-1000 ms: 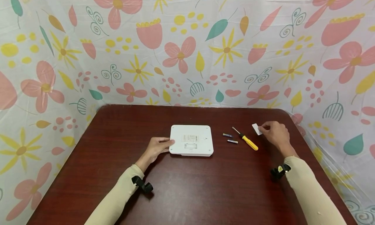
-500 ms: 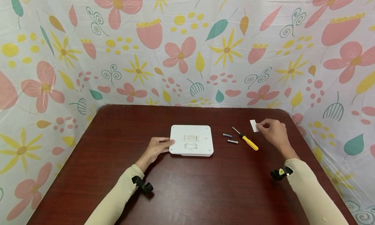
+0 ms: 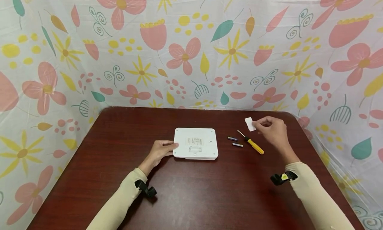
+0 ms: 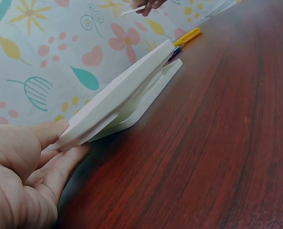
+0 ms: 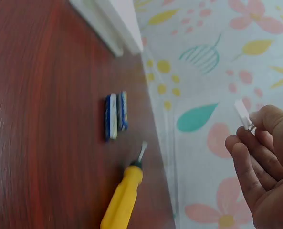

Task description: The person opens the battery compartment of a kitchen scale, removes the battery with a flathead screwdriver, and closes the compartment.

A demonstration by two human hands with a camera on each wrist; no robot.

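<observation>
A white kitchen scale (image 3: 182, 136) lies upside down mid-table, its label and uncovered battery compartment (image 3: 195, 149) facing up. My left hand (image 3: 160, 150) grips its left edge, thumb on top and fingers beneath, as the left wrist view shows. Between thumb and fingertips, my right hand (image 3: 273, 131) pinches a small white battery cover (image 3: 249, 123), raised above the table at the back right. In the right wrist view the cover (image 5: 242, 113) appears nearly edge-on against the curtain.
Two small batteries (image 3: 232, 138) lie to the right of the scale. Beside them rests a screwdriver (image 3: 255, 146) with a yellow handle, its tip pointing back left. A flowered curtain (image 3: 185, 73) hangs behind and along both sides of the dark wooden table (image 3: 191, 190).
My right hand has moved left and upward with the battery cover, away from the table's right side and toward the scale. The left hand and the scale have stayed in place.
</observation>
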